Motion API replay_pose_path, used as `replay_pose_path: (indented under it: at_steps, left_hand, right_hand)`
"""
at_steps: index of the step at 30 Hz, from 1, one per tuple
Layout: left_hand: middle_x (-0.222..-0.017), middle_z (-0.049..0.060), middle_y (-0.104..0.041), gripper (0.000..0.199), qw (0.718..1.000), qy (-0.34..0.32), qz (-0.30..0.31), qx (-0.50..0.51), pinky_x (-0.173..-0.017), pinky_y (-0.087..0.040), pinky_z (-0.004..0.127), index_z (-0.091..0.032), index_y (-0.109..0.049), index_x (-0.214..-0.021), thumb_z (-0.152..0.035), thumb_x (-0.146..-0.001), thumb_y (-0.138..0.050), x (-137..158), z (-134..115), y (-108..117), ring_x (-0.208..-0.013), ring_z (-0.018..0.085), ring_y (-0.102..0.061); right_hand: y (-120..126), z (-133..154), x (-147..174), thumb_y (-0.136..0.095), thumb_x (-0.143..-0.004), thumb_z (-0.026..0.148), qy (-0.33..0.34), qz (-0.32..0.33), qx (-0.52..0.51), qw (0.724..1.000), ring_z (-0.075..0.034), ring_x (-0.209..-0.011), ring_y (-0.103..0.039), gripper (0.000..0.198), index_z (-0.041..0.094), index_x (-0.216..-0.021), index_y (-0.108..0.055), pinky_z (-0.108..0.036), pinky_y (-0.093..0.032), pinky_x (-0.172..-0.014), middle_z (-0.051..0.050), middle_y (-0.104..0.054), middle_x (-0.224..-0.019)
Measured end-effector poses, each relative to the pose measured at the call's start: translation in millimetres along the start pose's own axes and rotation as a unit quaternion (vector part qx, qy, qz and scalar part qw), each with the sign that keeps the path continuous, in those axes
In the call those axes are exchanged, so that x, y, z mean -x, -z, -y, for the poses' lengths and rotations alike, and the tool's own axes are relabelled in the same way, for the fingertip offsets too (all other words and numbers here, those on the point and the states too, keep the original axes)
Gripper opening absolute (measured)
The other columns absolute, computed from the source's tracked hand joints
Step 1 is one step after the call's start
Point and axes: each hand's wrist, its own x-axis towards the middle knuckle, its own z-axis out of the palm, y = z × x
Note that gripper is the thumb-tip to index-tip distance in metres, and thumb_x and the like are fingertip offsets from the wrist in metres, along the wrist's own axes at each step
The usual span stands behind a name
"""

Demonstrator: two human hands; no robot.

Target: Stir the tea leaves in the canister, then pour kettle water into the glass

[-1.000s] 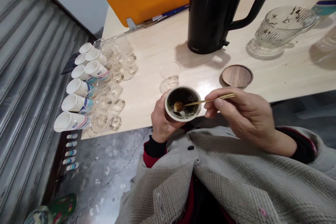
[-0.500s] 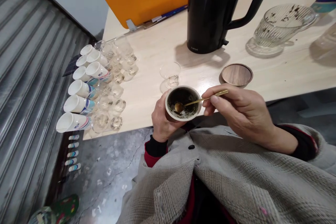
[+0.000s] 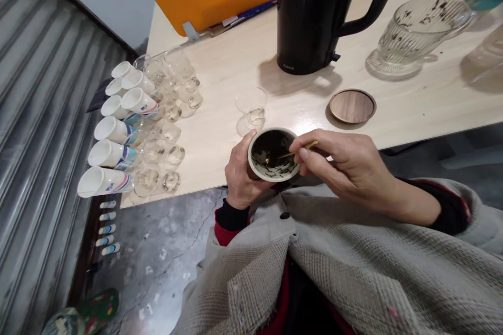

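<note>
- The left hand wraps its fingers around the side of a pale-rimmed cup, held in front of the coat at the table's near edge.
- The right hand pinches a thin golden spoon between thumb and fingers, its tip end inside the cup.
- Half a second ago the spoon's bowl showed plainly; now it is dark but for a glint, and the fingers are nearer the rim.
- Dark liquid and leaf bits fill the cup's visible inside.
- Just beyond stands a small clear cup; right of it lies a round wooden disc.
- The black kettle reads "SUPOR".
- The ribbed glass mug has dark flecks inside.
- Left, paper cups stand in rows beside clear cups; their print is too small to read.
</note>
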Motion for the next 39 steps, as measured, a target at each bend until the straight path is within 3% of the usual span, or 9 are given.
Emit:
replay_pose_path:
  at_steps: [9, 16, 23, 29, 35, 39]
  left_hand:
    - [-0.151, 0.013, -0.064, 0.105, 1.0, 0.013, 0.005, -0.009, -0.11, -0.059, 0.053, -0.03, -0.034, -0.164, -0.069, -0.08, -0.084, 1, -2, 2, -0.135, 0.034, -0.066]
    - [-0.151, 0.013, -0.064, 0.106, 1.0, 0.02, 0.009, 0.008, -0.111, -0.058, 0.053, -0.029, -0.037, -0.162, -0.066, -0.077, -0.088, 0, -3, 3, -0.136, 0.035, -0.066]
    - [-0.153, 0.014, -0.062, 0.108, 1.0, 0.008, 0.004, 0.009, -0.113, -0.057, 0.052, -0.03, -0.034, -0.163, -0.065, -0.077, -0.088, 1, 0, 1, -0.137, 0.034, -0.065]
    - [-0.153, 0.013, -0.062, 0.109, 1.0, 0.009, 0.002, 0.018, -0.115, -0.056, 0.051, -0.029, -0.036, -0.163, -0.063, -0.075, -0.091, 1, -1, 2, -0.139, 0.034, -0.064]
    - [-0.151, 0.012, -0.064, 0.106, 1.0, 0.015, 0.002, 0.012, -0.113, -0.057, 0.052, -0.03, -0.038, -0.162, -0.062, -0.076, -0.09, 0, -3, 2, -0.136, 0.034, -0.065]
    - [-0.151, 0.012, -0.064, 0.105, 1.0, 0.018, 0.004, 0.008, -0.112, -0.058, 0.052, -0.03, -0.039, -0.161, -0.064, -0.075, -0.09, 0, -2, 2, -0.135, 0.034, -0.066]
  right_hand:
    - [6, -2, 3, -0.057, -0.109, 0.032, -0.094, -0.01, -0.17, 0.981, -0.012, -0.066, -0.071, 0.017, 0.024, -0.107, -0.072, -0.025, -0.061, -0.061, -0.001, -0.073, -0.082]
    - [18, 6, 8, -0.063, -0.107, 0.038, -0.108, -0.062, -0.176, 0.976, -0.014, -0.065, -0.071, 0.016, 0.027, -0.107, -0.074, -0.028, -0.063, -0.059, -0.001, -0.072, -0.082]
    - [2, -4, 4, -0.058, -0.108, 0.026, -0.038, 0.007, -0.102, 0.994, -0.011, -0.067, -0.072, 0.015, 0.023, -0.108, -0.072, -0.024, -0.061, -0.064, -0.001, -0.075, -0.084]
    - [12, 1, 7, -0.054, -0.108, 0.021, -0.024, -0.034, -0.04, 0.998, -0.014, -0.07, -0.072, 0.019, 0.025, -0.115, -0.071, -0.028, -0.061, -0.066, -0.001, -0.076, -0.086]
    - [9, 1, 5, -0.053, -0.104, 0.013, 0.1, 0.038, 0.043, 0.993, -0.017, -0.084, -0.075, 0.021, 0.023, -0.115, -0.068, -0.028, -0.06, -0.072, -0.005, -0.078, -0.097]
    - [-1, 0, 4, -0.053, -0.104, 0.013, 0.093, 0.042, 0.033, 0.994, -0.016, -0.082, -0.075, 0.021, 0.024, -0.112, -0.069, -0.027, -0.058, -0.073, -0.004, -0.078, -0.096]
